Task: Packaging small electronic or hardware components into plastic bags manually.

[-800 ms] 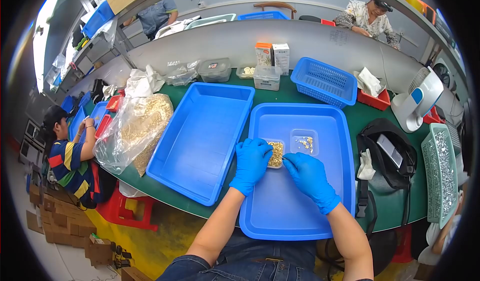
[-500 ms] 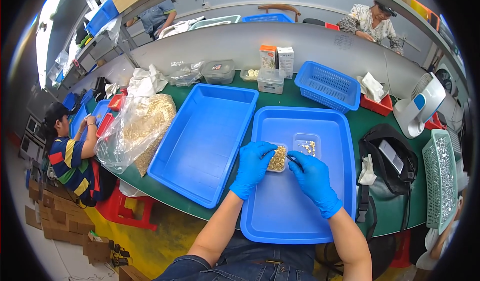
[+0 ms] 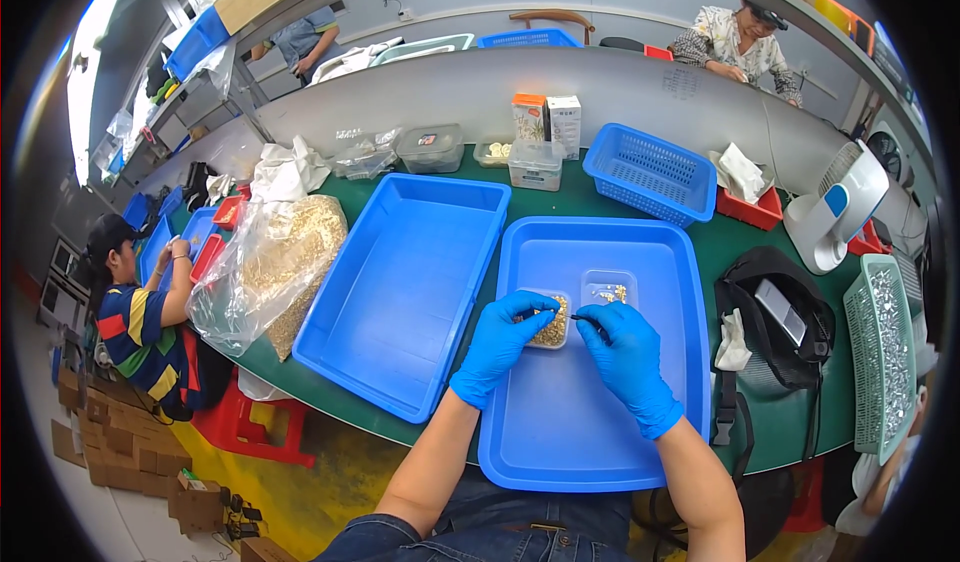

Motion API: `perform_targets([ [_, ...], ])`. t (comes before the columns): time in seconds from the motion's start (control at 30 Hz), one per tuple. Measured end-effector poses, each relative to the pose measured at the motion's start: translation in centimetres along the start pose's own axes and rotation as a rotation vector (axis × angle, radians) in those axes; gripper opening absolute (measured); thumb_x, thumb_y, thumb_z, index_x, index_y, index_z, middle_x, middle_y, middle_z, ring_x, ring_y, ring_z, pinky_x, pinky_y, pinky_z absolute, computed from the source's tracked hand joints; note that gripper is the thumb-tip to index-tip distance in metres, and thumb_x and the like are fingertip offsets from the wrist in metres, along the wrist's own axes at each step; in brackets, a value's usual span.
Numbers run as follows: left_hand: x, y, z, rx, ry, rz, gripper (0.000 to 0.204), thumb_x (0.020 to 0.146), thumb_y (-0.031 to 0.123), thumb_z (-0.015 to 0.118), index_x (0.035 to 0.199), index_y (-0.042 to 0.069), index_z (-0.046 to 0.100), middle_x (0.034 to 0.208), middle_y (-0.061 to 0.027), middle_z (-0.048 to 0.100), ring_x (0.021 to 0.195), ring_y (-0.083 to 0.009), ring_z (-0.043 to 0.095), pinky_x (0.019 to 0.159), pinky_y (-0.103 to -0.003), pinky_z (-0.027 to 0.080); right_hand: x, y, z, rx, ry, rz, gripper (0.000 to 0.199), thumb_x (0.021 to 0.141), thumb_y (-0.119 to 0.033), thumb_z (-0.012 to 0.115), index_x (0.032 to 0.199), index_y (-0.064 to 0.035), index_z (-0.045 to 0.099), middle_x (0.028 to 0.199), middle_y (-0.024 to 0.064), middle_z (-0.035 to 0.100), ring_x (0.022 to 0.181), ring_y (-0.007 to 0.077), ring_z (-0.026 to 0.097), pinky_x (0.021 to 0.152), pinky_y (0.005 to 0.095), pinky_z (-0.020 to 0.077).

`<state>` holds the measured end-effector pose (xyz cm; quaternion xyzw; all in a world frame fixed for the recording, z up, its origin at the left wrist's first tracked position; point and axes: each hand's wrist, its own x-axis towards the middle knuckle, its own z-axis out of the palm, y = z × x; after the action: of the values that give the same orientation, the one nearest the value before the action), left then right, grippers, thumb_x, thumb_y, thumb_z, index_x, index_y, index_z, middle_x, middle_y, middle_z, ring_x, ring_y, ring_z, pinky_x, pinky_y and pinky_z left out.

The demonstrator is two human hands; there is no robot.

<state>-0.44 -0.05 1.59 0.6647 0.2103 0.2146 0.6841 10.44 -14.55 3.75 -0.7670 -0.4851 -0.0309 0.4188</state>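
You work at a green worktable (image 3: 558,200) that spreads around your fingers. Beneath them lies a wide blue tray (image 3: 590,432); a longer blue tray (image 3: 400,292) lies to their left, a filled clear plastic bag (image 3: 290,252) farther left. Your blue-gloved left hand (image 3: 505,337) has thumb and finger together — whether on anything, cannot be told. Your blue-gloved right hand (image 3: 625,354) faces it. Below the fingertips sits a clear tub (image 3: 548,346); a second clear tub (image 3: 600,278) sits just beyond the right fingers. Those are clamped on a slim dark tool (image 3: 576,316). Small gold-coloured pieces (image 3: 551,334) lie in both tubs.
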Motion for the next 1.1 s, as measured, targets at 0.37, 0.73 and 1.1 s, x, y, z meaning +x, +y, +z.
perform_targets([
  [0.37,-0.27,0.33,0.15,-0.289,-0.062,-0.092,0.016,0.082,0.002,0.062,0.098,0.000,0.065,0.095,-0.0078,0.065,0.086,-0.0136,0.061,0.080,-0.025,0.049,-0.12,-0.39,0.08,0.118,0.054,-0.059,0.010,0.080,-0.007,0.066,0.090,-0.0069,0.065,0.074,0.0070,0.058,0.062,0.0187,0.056,0.054,0.0292,0.0446],
  [0.73,-0.20,0.12,0.29,-0.358,-0.068,-0.074,0.017,0.082,0.007,0.064,0.099,0.003,0.067,0.093,-0.0058,0.066,0.085,-0.0110,0.060,0.079,-0.022,0.047,0.06,-0.66,-0.03,0.082,0.086,-0.086,0.010,0.079,-0.006,0.067,0.089,-0.0065,0.065,0.073,0.0071,0.058,0.060,0.0186,0.056,0.052,0.0285,0.0443],
  [1.1,-0.55,0.73,0.87,-0.266,-0.054,-0.062,0.017,0.083,0.006,0.063,0.099,0.004,0.067,0.093,-0.0051,0.066,0.087,-0.0114,0.060,0.079,-0.023,0.048,-0.10,-0.03,0.14,-0.020,0.087,-0.106,0.008,0.080,-0.009,0.066,0.087,-0.0065,0.064,0.074,0.0074,0.059,0.063,0.0204,0.057,0.053,0.0301,0.0451],
])
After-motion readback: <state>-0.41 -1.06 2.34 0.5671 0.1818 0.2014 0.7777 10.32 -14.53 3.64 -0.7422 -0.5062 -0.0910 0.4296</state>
